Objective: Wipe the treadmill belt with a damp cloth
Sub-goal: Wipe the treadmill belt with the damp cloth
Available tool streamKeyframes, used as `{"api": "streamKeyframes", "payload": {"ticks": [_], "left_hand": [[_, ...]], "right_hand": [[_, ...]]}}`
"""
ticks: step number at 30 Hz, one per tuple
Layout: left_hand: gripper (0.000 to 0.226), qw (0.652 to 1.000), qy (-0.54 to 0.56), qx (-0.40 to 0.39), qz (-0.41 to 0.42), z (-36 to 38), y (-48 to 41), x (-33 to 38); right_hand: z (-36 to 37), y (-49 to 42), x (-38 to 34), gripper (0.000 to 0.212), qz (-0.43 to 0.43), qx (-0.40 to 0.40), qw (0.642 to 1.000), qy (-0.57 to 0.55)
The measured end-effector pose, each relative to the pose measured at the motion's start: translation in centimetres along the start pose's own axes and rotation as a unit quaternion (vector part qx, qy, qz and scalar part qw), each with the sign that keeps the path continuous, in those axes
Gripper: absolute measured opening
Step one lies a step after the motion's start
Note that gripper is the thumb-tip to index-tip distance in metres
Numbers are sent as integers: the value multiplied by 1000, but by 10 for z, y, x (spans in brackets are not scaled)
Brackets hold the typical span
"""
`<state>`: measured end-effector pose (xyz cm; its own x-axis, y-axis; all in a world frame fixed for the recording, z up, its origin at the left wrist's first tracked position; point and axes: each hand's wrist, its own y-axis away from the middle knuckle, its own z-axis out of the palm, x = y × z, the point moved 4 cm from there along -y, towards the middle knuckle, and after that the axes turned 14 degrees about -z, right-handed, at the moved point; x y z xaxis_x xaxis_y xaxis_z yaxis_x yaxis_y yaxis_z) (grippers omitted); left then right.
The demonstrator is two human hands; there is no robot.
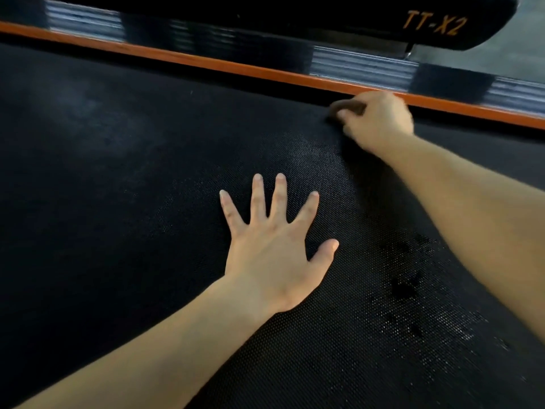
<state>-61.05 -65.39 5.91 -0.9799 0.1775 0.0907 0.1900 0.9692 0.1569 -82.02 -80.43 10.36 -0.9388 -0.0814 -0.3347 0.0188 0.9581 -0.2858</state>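
Observation:
The black textured treadmill belt [118, 202] fills most of the view. My left hand [274, 243] lies flat on the belt near the middle, fingers spread straight. My right hand [380, 119] is further away, at the belt's far edge beside the orange strip, blurred with motion. Its fingers curl round a small dark brown cloth [348, 109], most of which is hidden under the hand. Dark wet patches [404, 287] show on the belt at the right, under my right forearm.
An orange strip [206, 62] runs along the belt's far edge, with a grey and black ribbed side rail [362, 66] behind it. A black cover marked TT-X2 [433, 25] sits at the top right. Grey floor shows beyond it.

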Motion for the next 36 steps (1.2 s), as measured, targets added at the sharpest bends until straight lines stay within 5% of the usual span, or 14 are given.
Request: {"api": "streamKeyframes", "payload": {"ticks": [3,9,14,21,26,32,36], "left_hand": [[78,1000,2,0,6,-1,0,-1],[78,999,-22,-20,46,-7,8,-10],[79,996,-12,-26,90,-9,41,-41],[80,996,-19,-45,78,-6,86,-79],[78,995,-12,-37,95,-4,103,-101],[80,993,-27,-40,103,-3,109,-119],[82,995,-24,-50,84,-7,116,-144]], "right_hand": [[-9,7,11,23,59,38,998,8],[-4,77,-39,23,-128,-83,987,-51],[-24,80,5,27,42,27,999,8],[-13,175,-94,21,-185,-72,976,-89],[-13,143,-47,28,0,18,1000,-5],[-12,228,-134,27,-213,-92,967,-106],[-11,187,-105,24,-148,-22,988,-50]]}}
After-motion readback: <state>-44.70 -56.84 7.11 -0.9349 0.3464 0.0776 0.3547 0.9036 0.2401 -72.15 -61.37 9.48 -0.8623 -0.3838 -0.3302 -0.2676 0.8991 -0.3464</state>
